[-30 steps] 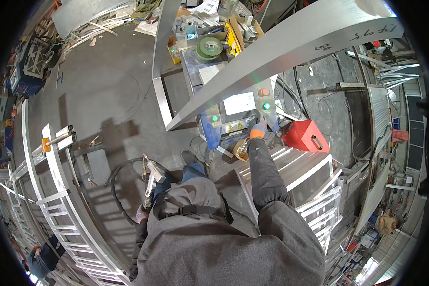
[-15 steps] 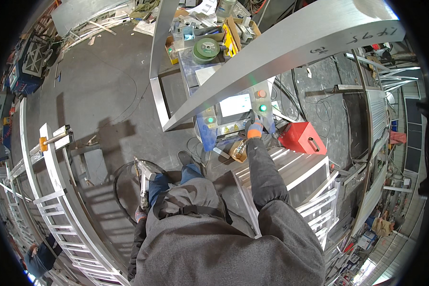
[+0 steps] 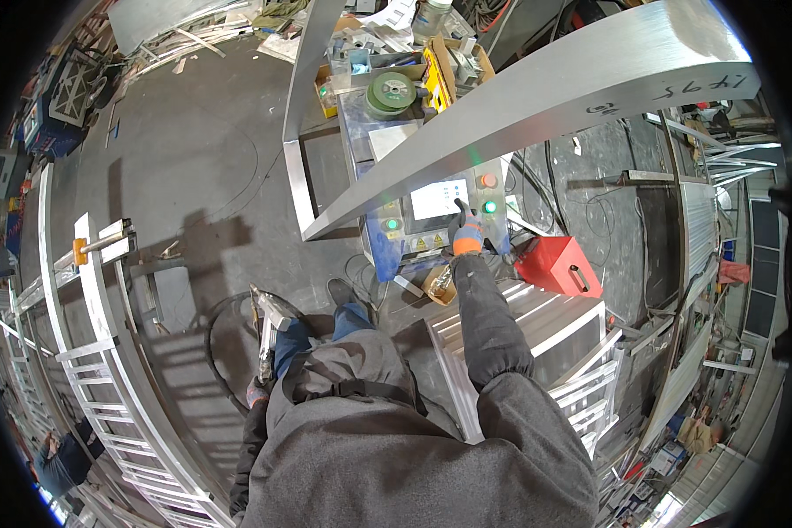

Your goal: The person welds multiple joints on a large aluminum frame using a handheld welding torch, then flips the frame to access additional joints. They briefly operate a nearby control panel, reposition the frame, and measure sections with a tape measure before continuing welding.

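My right hand (image 3: pixel 466 234), in a grey and orange glove, reaches out to the blue machine's control panel (image 3: pixel 411 239). Its forefinger touches the right edge of the small lit screen (image 3: pixel 436 199). A glowing green button (image 3: pixel 490 208) and an orange button (image 3: pixel 488 180) sit just right of that finger. Another green light (image 3: pixel 392 224) is left of the screen. My left hand (image 3: pixel 257 392) hangs low by my leg, shut on a metal hand torch (image 3: pixel 268 322). A black hose (image 3: pixel 220 352) loops from it over the floor.
A long aluminium beam (image 3: pixel 537 106) slants overhead above the panel. A red box (image 3: pixel 559 264) stands right of my hand, with aluminium frames (image 3: pixel 546 339) below it. Ladder-like aluminium racks (image 3: pixel 88 370) line the left. A green disc (image 3: pixel 392 92) lies on the cluttered machine top. Another person (image 3: pixel 57 453) is at the lower left.
My right hand has shifted a little left from the green button area, and its forefinger now rests on the screen. My left hand and the torch stay low.
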A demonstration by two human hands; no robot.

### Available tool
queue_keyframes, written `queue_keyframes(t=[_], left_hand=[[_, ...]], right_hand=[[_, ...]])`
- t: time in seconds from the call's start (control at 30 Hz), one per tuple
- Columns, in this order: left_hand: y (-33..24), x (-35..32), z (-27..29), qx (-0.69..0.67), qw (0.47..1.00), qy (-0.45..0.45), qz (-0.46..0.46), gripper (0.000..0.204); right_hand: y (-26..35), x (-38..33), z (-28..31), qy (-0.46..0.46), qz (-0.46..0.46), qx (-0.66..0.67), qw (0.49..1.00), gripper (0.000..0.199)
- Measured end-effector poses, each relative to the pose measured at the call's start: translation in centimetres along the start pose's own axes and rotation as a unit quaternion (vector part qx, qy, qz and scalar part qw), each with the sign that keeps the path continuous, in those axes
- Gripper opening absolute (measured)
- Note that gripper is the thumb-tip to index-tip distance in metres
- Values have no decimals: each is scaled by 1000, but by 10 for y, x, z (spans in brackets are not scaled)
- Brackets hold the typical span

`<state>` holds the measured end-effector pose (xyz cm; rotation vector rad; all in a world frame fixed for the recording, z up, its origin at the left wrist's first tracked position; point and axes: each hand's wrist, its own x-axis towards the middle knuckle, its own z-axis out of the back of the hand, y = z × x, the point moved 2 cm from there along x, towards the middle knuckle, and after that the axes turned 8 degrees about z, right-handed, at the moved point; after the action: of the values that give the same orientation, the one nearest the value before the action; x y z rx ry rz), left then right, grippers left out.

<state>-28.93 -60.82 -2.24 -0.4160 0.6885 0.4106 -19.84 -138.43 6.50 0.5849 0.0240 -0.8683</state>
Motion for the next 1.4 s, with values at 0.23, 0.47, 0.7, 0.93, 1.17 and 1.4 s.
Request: queue_keyframes(t=[0.23,0.47,0.7,0.93,1.17,1.4], left_hand=[[-22,-19,8,-25,999,-4,45,37],[-9,-12,-2,-30,999,-24,0,40],[6,0,-12,-46,999,-21,-8,47],[4,-2,-13,-80,997,-18,-2,52],[12,3,-24,32,999,-34,20,48],[-22,-22,3,13,999,-37,-11,44]], right_hand=[[25,3,8,-15,76,-40,996,58],[22,10,3,-19,67,-43,997,50],[-26,23,-19,-110,-48,28,992,41],[-51,24,-32,-79,-28,-38,996,37],[-30,29,-12,-4,-88,79,993,43],[-24,3,-20,-31,25,-32,999,54]])
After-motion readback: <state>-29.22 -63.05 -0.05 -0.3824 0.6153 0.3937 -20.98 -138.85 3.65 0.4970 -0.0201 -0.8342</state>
